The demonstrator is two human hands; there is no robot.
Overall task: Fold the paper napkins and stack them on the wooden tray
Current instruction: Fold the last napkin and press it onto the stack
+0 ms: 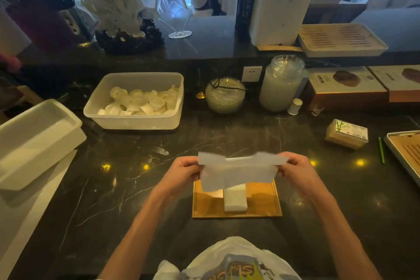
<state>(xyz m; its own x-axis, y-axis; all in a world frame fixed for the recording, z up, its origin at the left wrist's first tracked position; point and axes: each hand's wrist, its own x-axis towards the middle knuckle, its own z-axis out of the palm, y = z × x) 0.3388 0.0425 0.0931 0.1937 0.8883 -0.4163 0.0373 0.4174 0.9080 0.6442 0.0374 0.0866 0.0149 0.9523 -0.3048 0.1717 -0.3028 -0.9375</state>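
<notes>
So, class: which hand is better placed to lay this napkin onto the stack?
Neither clearly: left hand and right hand each pinch an end of the napkin, level above the stack on the wooden tray.

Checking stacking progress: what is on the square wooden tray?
A stack of folded white napkins sits on the square wooden tray. The unfolded white napkin, held by both hands, hides the tray's far edge and the stack's far end.

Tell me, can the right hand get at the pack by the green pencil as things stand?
Probably not yet. The right hand and left hand each pinch an end of the paper napkin above the wooden tray. The counter toward the pack looks bare, so letting go should free it.
</notes>
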